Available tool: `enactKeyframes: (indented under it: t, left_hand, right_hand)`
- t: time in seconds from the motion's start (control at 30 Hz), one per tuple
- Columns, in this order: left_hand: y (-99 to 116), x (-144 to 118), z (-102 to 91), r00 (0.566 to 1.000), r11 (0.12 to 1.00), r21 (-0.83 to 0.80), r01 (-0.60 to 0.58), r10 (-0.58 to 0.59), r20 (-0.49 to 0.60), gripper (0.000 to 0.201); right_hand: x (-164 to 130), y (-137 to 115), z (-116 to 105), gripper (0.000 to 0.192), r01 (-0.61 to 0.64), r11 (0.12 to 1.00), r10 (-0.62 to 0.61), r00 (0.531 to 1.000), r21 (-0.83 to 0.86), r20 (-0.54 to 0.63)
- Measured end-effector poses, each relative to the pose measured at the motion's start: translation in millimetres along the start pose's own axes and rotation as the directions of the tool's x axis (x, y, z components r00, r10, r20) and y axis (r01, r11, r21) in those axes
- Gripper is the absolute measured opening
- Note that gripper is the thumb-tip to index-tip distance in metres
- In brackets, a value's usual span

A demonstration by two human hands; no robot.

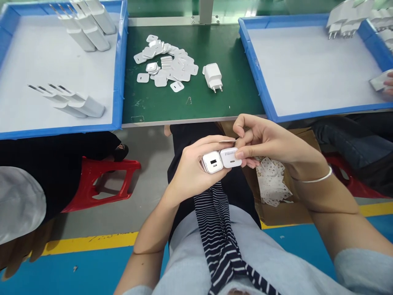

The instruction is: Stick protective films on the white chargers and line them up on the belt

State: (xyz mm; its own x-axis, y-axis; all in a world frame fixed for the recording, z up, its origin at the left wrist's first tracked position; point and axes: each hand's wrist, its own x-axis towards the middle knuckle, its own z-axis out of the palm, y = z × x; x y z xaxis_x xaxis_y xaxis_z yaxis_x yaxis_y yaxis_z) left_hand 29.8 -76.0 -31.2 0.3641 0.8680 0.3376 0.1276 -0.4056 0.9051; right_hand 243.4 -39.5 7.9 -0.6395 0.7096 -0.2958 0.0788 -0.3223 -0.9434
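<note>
My left hand (199, 164) is wrapped round a white wall charger (213, 162), whose end face with two ports points up at me. Right beside it is a white square cover plate (230, 157) with one slot and faint grey lettering; whether a second charger body sits beneath it I cannot tell. My right hand (254, 141) pinches this plate's right edge, thumb on top. A thin white piece (227, 141), seen edge-on, lies by my left fingertips. On the green table, loose white cover plates (181, 67) form a pile, with a two-pin charger (213, 76) to their right.
Blue-rimmed trays with white chargers stand left (118, 82) and right (254, 69). Another person's hand (389, 82) touches a charger at far right. Below, a cardboard box (276, 213) holds white scraps (274, 182). A red stool (92, 180) stands left.
</note>
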Motion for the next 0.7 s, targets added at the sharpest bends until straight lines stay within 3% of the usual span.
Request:
enactKeyframes:
  t: [0.7]
  left_hand:
    - [-2.4,-2.4,0.9,0.999,0.999,-0.038,0.008,-0.006,0.04,0.033]
  right_hand:
    - [0.1,2.6,-4.2,0.051,-0.06,0.996,0.06,0.998,-0.072,0.002]
